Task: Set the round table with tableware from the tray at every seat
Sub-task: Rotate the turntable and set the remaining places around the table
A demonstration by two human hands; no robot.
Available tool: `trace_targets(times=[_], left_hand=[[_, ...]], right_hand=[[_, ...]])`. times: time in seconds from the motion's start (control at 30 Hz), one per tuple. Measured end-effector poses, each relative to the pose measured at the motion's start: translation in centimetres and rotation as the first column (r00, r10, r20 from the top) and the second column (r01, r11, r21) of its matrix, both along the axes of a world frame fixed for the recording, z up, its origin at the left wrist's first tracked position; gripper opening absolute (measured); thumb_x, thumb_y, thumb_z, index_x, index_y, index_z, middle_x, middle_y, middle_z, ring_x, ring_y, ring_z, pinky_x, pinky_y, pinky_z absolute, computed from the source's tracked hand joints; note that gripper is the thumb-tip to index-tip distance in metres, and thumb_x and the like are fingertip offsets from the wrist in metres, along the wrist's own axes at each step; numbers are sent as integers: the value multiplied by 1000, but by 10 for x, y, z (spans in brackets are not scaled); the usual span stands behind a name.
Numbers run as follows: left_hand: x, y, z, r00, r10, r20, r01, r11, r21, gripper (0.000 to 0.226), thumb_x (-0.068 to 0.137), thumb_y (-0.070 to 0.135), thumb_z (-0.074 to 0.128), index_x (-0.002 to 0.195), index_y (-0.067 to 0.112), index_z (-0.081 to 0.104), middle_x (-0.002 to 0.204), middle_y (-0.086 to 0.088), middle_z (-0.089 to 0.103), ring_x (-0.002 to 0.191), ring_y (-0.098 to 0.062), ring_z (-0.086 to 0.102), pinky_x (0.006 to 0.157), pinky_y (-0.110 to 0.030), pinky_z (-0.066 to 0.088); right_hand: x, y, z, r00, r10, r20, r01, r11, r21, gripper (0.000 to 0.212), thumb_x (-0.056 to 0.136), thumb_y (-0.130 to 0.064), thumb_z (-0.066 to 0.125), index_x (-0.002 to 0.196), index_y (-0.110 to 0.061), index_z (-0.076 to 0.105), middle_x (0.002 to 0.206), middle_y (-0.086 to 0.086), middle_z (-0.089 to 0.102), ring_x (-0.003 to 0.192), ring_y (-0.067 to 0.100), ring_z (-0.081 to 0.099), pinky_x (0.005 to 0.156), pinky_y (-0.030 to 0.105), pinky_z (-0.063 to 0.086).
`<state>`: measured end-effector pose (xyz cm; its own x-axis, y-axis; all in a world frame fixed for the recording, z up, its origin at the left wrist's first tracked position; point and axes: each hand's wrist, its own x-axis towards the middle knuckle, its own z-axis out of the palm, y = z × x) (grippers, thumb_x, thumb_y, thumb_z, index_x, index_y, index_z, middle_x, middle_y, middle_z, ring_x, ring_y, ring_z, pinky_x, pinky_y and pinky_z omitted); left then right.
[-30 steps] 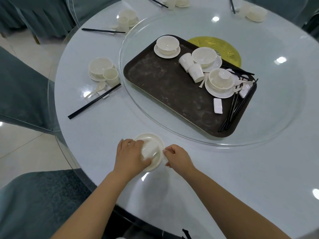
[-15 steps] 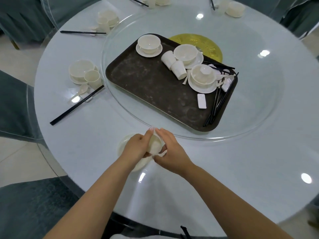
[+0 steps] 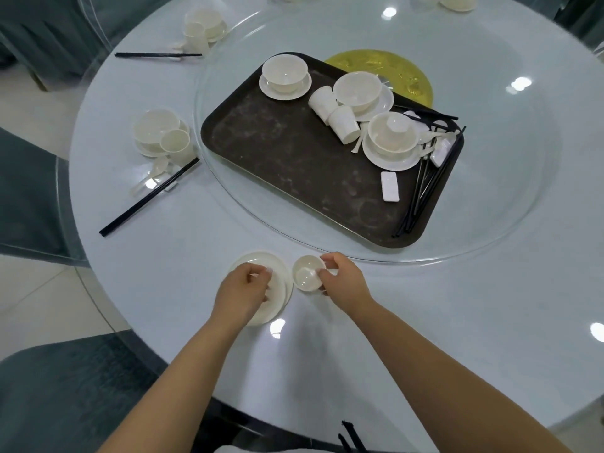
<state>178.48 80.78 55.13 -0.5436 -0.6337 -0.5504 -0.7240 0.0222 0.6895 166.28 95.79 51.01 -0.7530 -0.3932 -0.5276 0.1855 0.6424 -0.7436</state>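
At the table's near edge lies a white saucer (image 3: 253, 261) with a bowl on it, mostly hidden under my left hand (image 3: 243, 291), whose fingers curl over the bowl. Just to its right my right hand (image 3: 343, 282) holds a small white cup (image 3: 307, 277) by its side, tilted, at the table surface. The dark brown tray (image 3: 287, 158) sits on the glass turntable and carries bowls on saucers (image 3: 284, 76), two lying cups (image 3: 336, 114), spoons, a white chopstick rest (image 3: 389, 186) and black chopsticks (image 3: 425, 188).
The round white table (image 3: 425, 322) has set places at the left (image 3: 160, 132) and far left (image 3: 204, 27), each with bowl, cup, spoon and chopsticks. A gold disc (image 3: 408, 80) lies behind the tray. Teal chairs (image 3: 65, 387) stand around the table.
My right hand has lifted the small cup off the bowl and moved it to the right of the saucer. My left hand stays on the bowl.
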Motion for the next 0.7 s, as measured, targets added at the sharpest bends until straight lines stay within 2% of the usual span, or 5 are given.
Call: trace_targets(times=[0.13, 0.27, 0.4, 0.5, 0.7], left_hand=[[25, -19, -10, 974, -31, 226, 101, 948, -303, 45, 92, 37, 54, 132, 18, 47, 97, 2, 59, 83, -22, 57, 66, -30, 41], [36, -28, -23, 911, -87, 404, 216, 934, -285, 60, 90, 43, 55, 140, 16, 35, 100, -1, 58, 82, -22, 54, 64, -30, 41], [35, -28, -31, 900, -110, 421, 241, 931, -273, 48, 91, 30, 55, 134, 15, 41, 86, 3, 53, 75, -21, 55, 56, -28, 39], [32, -28, -33, 903, -108, 415, 250, 919, -304, 33, 91, 22, 51, 123, 16, 49, 85, 3, 55, 74, -20, 56, 53, -27, 37], [23, -34, -34, 900, -87, 428, 274, 875, -400, 11, 94, 27, 48, 97, 19, 54, 85, 1, 62, 76, -22, 58, 56, -28, 39]], right_hand=[[-4, -6, -1, 995, -8, -99, 9, 1000, 7, 17, 90, -15, 57, 106, -17, 64, 92, -10, 59, 92, 17, 61, 84, 45, 56], [-15, -9, 3, 989, -44, -141, 48, 999, 20, 14, 89, -14, 58, 101, -15, 65, 88, -7, 62, 87, 19, 64, 81, 43, 58], [-26, -11, 3, 994, -90, -58, 91, 996, 8, 13, 88, -12, 56, 98, -17, 63, 89, -1, 65, 70, 17, 67, 71, 36, 61], [-29, -10, 3, 996, -87, -11, 87, 996, -5, 13, 89, -16, 56, 101, -18, 62, 90, 0, 67, 63, 13, 66, 67, 31, 61], [-26, -2, 1, 998, -47, 35, 48, 998, -27, 20, 92, -25, 57, 111, -23, 57, 94, -4, 64, 78, 19, 69, 75, 35, 60]])
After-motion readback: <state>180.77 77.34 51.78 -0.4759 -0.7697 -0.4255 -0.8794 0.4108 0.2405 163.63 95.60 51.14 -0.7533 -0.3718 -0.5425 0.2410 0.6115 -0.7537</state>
